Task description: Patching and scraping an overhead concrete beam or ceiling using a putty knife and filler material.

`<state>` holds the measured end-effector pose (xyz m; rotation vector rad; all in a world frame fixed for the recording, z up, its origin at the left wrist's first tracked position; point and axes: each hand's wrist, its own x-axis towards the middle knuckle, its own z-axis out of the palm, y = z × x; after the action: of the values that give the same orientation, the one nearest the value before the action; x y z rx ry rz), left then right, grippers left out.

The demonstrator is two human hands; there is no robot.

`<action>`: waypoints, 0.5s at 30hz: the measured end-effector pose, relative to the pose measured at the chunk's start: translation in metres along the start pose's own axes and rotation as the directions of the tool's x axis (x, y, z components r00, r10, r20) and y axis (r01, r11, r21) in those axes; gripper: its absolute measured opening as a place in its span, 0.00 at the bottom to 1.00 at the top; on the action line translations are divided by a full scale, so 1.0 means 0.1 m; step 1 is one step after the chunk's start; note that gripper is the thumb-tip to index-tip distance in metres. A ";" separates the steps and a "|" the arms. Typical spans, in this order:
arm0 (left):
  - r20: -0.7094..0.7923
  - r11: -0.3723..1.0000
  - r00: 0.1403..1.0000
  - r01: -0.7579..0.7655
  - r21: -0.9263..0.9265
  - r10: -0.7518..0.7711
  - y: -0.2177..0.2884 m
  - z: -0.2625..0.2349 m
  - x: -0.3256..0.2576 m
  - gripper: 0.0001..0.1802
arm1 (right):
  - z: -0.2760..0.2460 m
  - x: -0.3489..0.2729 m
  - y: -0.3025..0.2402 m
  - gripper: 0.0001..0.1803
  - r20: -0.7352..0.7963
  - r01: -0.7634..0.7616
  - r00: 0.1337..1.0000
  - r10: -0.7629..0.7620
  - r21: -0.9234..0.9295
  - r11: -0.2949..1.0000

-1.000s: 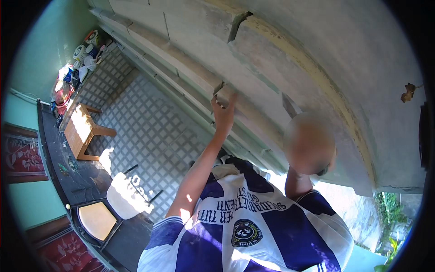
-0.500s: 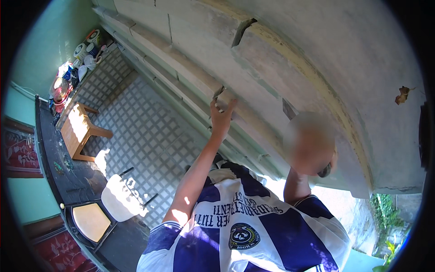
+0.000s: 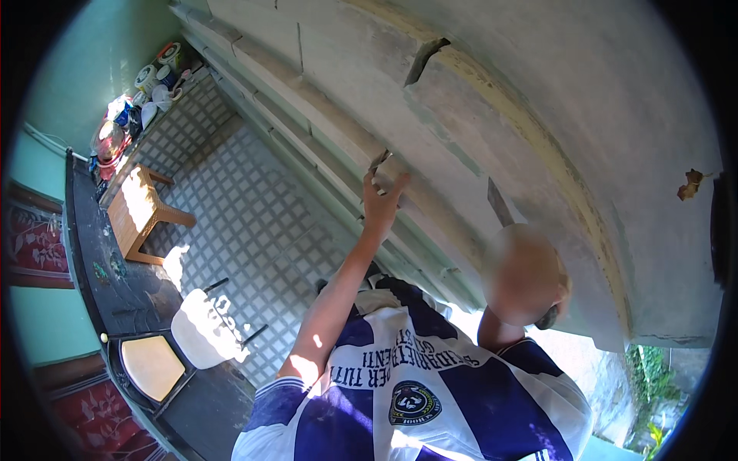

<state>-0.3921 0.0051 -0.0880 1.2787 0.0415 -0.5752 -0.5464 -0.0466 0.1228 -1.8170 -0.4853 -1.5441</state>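
The small dark tool is pressed to the concrete ledge, with the fingers of a raised hand closed on it; the hand belongs to a person in a blue-and-white shirt; it seems to be working the ledge's edge, so steady pressure comes next; the wearer's own hands are out of view; the arm is where it was a second ago.

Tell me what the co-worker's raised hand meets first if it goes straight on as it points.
Probably the wall's stepped concrete ledge: the raised hand has its small dark tool seemingly already against it, though depth is unclear.
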 end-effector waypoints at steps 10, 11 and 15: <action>0.017 1.000 1.000 -0.013 -0.001 0.013 0.02 0.02 0.02 0.55 | 0.07 -0.04 0.14 0.24 -0.048 -0.075 0.996 0.071 -0.103 0.992; 0.016 1.000 1.000 -0.016 -0.014 0.016 -0.01 0.01 0.02 0.55 | 0.08 -0.04 0.13 0.24 -0.048 -0.076 0.996 0.072 -0.103 0.992; 0.005 1.000 1.000 -0.025 -0.003 0.025 -0.02 0.01 0.06 0.56 | 0.05 -0.03 0.08 0.24 -0.040 -0.077 0.996 0.074 -0.094 0.993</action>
<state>-0.3880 0.0020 -0.0917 1.2729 0.0216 -0.5565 -0.5383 -0.0485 0.1177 -1.8537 -0.3265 -1.5701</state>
